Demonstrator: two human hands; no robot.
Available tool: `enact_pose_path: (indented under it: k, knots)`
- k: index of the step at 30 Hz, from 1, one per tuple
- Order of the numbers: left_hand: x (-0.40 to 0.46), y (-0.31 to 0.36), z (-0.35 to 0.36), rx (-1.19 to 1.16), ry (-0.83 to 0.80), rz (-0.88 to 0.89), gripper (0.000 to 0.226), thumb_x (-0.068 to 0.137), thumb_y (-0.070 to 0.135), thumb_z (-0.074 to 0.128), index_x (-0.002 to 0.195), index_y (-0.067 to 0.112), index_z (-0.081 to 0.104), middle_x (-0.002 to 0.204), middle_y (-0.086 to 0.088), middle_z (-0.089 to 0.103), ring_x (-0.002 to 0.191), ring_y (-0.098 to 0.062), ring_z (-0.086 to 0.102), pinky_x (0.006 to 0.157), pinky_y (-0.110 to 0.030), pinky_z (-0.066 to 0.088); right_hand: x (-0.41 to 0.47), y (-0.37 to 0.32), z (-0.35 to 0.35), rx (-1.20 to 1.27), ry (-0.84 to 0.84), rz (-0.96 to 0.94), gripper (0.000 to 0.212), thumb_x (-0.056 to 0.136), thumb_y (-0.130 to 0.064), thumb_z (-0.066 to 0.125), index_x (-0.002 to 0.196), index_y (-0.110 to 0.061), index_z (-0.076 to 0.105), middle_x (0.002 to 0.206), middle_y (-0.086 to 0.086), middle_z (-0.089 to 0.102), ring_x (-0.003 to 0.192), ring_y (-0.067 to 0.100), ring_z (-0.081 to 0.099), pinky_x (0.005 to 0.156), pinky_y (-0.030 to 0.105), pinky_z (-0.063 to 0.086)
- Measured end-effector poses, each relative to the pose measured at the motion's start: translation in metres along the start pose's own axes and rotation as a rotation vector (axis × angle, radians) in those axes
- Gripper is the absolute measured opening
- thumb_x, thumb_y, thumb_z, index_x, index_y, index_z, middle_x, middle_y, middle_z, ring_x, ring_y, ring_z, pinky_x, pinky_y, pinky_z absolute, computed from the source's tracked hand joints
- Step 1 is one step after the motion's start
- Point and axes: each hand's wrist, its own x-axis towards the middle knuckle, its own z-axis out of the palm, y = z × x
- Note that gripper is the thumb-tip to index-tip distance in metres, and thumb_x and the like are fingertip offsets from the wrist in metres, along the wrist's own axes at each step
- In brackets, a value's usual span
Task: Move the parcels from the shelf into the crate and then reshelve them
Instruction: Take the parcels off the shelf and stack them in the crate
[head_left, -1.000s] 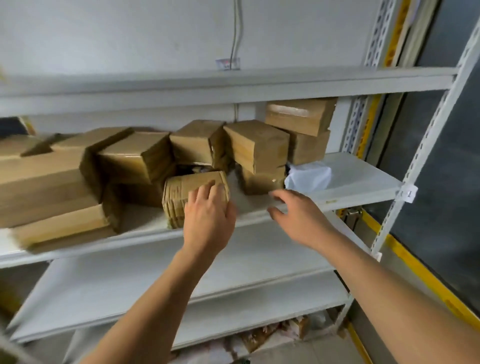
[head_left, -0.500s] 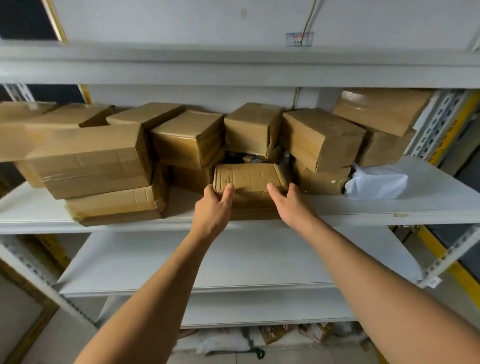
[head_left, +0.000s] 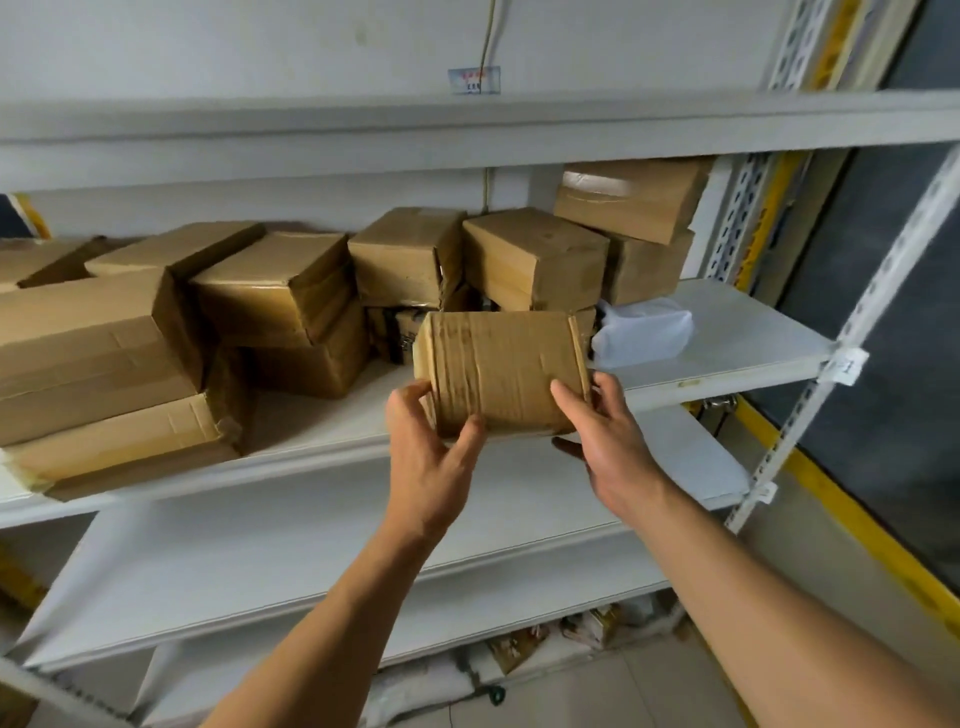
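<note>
A small taped cardboard parcel (head_left: 501, 371) is held in the air just in front of the shelf (head_left: 727, 332). My left hand (head_left: 431, 462) grips its lower left corner, thumb on the front face. My right hand (head_left: 608, 447) grips its lower right corner, thumb on the front and fingers behind. Several more brown cardboard parcels (head_left: 270, 291) are stacked along the same shelf, behind and to the left of the held one. No crate is in view.
A white plastic-wrapped package (head_left: 641, 330) lies on the shelf right of the held parcel. Two lower white shelves (head_left: 260, 551) sit beneath. A perforated white upright (head_left: 831, 353) stands at the right. Bags and small items (head_left: 524, 644) lie on the floor below.
Both hands closed on the small parcel at the shelf's front and lifted it off the shelf toward me. The view shifted left, then back to the right.
</note>
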Motion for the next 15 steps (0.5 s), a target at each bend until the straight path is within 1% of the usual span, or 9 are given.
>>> enact_pose_path:
  k: [2, 5, 6, 8, 10, 11, 13, 14, 15]
  knots:
    - [-0.009, 0.013, 0.019, -0.030, -0.062, 0.062, 0.057, 0.086, 0.055, 0.074, 0.127, 0.036, 0.038, 0.133, -0.012, 0.048, 0.122, -0.031, 0.056, 0.085, -0.054, 0.059, -0.014, -0.004, -0.033, 0.114, 0.041, -0.006, 0.034, 0.103, -0.023, 0.068, 0.133, -0.024, 0.052, 0.129, -0.003, 0.064, 0.120, 0.022, 0.063, 0.101, 0.054, 0.058]
    - [-0.025, 0.030, 0.056, -0.112, -0.173, 0.084, 0.063, 0.084, 0.051, 0.080, 0.126, 0.030, 0.039, 0.140, -0.006, 0.041, 0.130, -0.031, 0.051, 0.087, -0.053, 0.061, -0.033, -0.001, -0.091, 0.207, 0.137, -0.027, 0.041, 0.100, -0.014, 0.069, 0.137, -0.021, 0.054, 0.133, 0.004, 0.065, 0.122, 0.025, 0.066, 0.103, 0.057, 0.057]
    - [-0.032, 0.039, 0.069, -0.183, -0.222, 0.048, 0.067, 0.084, 0.046, 0.084, 0.130, 0.031, 0.038, 0.141, -0.007, 0.042, 0.128, -0.030, 0.054, 0.085, -0.050, 0.063, -0.041, 0.002, -0.110, 0.233, 0.162, -0.033, 0.041, 0.100, -0.012, 0.070, 0.138, -0.021, 0.056, 0.132, 0.004, 0.067, 0.121, 0.023, 0.068, 0.103, 0.057, 0.057]
    - [-0.048, 0.058, 0.097, -0.361, -0.365, -0.024, 0.074, 0.087, 0.025, 0.086, 0.137, 0.041, 0.035, 0.137, -0.009, 0.054, 0.122, -0.025, 0.062, 0.076, -0.039, 0.064, -0.062, 0.006, -0.146, 0.252, 0.218, -0.042, 0.043, 0.099, -0.009, 0.069, 0.139, -0.020, 0.058, 0.131, 0.004, 0.071, 0.118, 0.022, 0.071, 0.103, 0.055, 0.057]
    - [-0.066, 0.074, 0.127, -0.416, -0.470, -0.021, 0.078, 0.089, 0.007, 0.082, 0.137, 0.047, 0.035, 0.129, -0.002, 0.063, 0.115, -0.021, 0.066, 0.071, -0.031, 0.060, -0.084, 0.009, -0.179, 0.231, 0.281, -0.040, 0.040, 0.100, -0.007, 0.067, 0.138, -0.019, 0.060, 0.128, 0.005, 0.073, 0.118, 0.023, 0.071, 0.100, 0.051, 0.058]
    - [-0.076, 0.080, 0.140, -0.428, -0.498, 0.009, 0.081, 0.089, 0.004, 0.082, 0.137, 0.049, 0.036, 0.129, 0.002, 0.063, 0.117, -0.019, 0.066, 0.075, -0.032, 0.061, -0.095, 0.010, -0.193, 0.209, 0.320, -0.030, 0.037, 0.101, -0.008, 0.066, 0.136, -0.018, 0.061, 0.126, 0.004, 0.074, 0.116, 0.023, 0.072, 0.100, 0.050, 0.059]
    - [-0.097, 0.089, 0.167, -0.388, -0.515, 0.085, 0.093, 0.083, 0.008, 0.087, 0.146, 0.049, 0.032, 0.137, 0.009, 0.057, 0.131, -0.014, 0.057, 0.097, -0.037, 0.057, -0.116, 0.013, -0.219, 0.146, 0.398, 0.012, 0.030, 0.104, -0.018, 0.065, 0.134, -0.022, 0.064, 0.124, 0.003, 0.076, 0.113, 0.023, 0.074, 0.100, 0.051, 0.059]
    - [-0.108, 0.092, 0.181, -0.302, -0.510, 0.129, 0.103, 0.079, 0.018, 0.092, 0.154, 0.046, 0.026, 0.145, 0.010, 0.049, 0.140, -0.010, 0.048, 0.109, -0.037, 0.049, -0.127, 0.013, -0.231, 0.127, 0.426, 0.044, 0.028, 0.105, -0.025, 0.064, 0.133, -0.027, 0.064, 0.126, 0.001, 0.075, 0.112, 0.022, 0.074, 0.099, 0.050, 0.060]
    - [-0.120, 0.095, 0.194, -0.190, -0.505, 0.178, 0.114, 0.075, 0.028, 0.094, 0.160, 0.041, 0.020, 0.150, 0.013, 0.040, 0.144, -0.003, 0.038, 0.116, -0.032, 0.039, -0.138, 0.012, -0.243, 0.124, 0.447, 0.075, 0.026, 0.105, -0.031, 0.063, 0.132, -0.031, 0.064, 0.127, -0.001, 0.074, 0.112, 0.019, 0.074, 0.097, 0.049, 0.062]
